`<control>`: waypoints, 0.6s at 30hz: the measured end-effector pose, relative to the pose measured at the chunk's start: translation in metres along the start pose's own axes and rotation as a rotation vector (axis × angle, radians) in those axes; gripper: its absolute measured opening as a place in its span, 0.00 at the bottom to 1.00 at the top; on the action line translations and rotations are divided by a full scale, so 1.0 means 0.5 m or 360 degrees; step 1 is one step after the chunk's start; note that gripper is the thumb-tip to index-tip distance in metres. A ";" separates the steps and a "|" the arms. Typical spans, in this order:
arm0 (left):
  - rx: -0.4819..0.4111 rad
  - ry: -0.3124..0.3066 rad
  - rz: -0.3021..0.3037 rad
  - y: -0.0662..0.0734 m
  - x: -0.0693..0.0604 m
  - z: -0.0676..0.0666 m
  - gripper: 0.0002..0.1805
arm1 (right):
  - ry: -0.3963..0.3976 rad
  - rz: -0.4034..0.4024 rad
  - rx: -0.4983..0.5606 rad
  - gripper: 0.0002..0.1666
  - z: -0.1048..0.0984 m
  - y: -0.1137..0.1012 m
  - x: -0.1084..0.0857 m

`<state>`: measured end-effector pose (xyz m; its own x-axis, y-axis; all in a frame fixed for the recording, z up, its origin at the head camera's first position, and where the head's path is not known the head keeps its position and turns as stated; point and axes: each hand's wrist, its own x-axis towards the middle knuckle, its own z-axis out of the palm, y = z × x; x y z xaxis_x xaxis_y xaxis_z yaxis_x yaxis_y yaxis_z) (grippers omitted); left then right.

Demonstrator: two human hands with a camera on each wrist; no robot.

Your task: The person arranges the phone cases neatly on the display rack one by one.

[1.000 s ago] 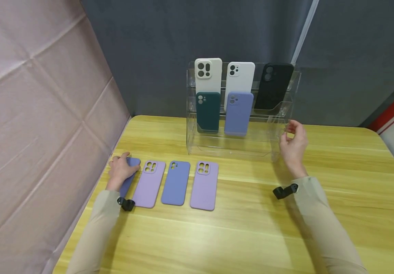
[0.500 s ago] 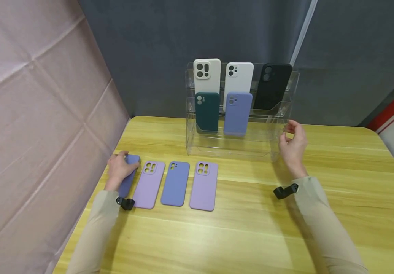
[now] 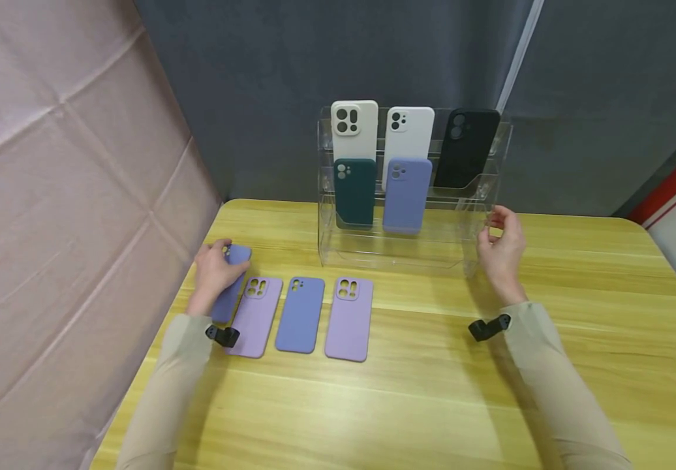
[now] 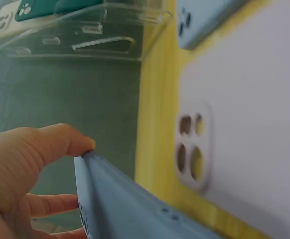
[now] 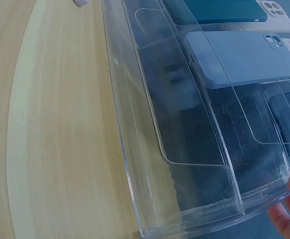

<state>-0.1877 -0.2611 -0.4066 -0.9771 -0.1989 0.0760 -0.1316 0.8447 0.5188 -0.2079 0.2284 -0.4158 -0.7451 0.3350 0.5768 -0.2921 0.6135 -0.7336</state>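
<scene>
My left hand (image 3: pixel 213 269) pinches a periwinkle phone case (image 3: pixel 230 294) between thumb and fingers at the table's left. In the left wrist view this case (image 4: pixel 120 199) is tilted up off the table. A lilac case (image 3: pixel 256 320) lies right beside it, then a blue case (image 3: pixel 301 314) and another lilac case (image 3: pixel 350 320). My right hand (image 3: pixel 501 251) grips the right side edge of a clear tiered display stand (image 3: pixel 393 261). In the right wrist view, the thumb and fingertips (image 5: pixel 282 219) sit on either side of that edge.
On the stand's top tier stand a cream case (image 3: pixel 354 140), a white case (image 3: pixel 408 140) and a black case (image 3: pixel 467 150). A dark green case (image 3: pixel 354 196) and a periwinkle case (image 3: pixel 406 196) occupy the tier below. Pink fabric (image 3: pixel 79 228) hangs along the table's left edge.
My left hand has moved forward and slightly right, lifting and carrying the periwinkle case along. The right hand stays on the stand's edge.
</scene>
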 end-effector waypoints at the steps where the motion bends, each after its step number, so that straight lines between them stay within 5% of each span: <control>1: -0.0010 0.0008 0.0015 0.007 0.002 0.000 0.36 | -0.0006 0.0001 -0.0004 0.20 0.000 0.001 0.000; 18: -0.0191 0.0057 0.0224 0.133 0.016 -0.004 0.34 | -0.0026 0.0007 -0.0012 0.21 -0.001 0.000 0.004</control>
<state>-0.2042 -0.2076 -0.3695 -0.9776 -0.1024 0.1841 0.0290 0.8003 0.5989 -0.2088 0.2294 -0.4144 -0.7558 0.3261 0.5678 -0.2844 0.6176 -0.7333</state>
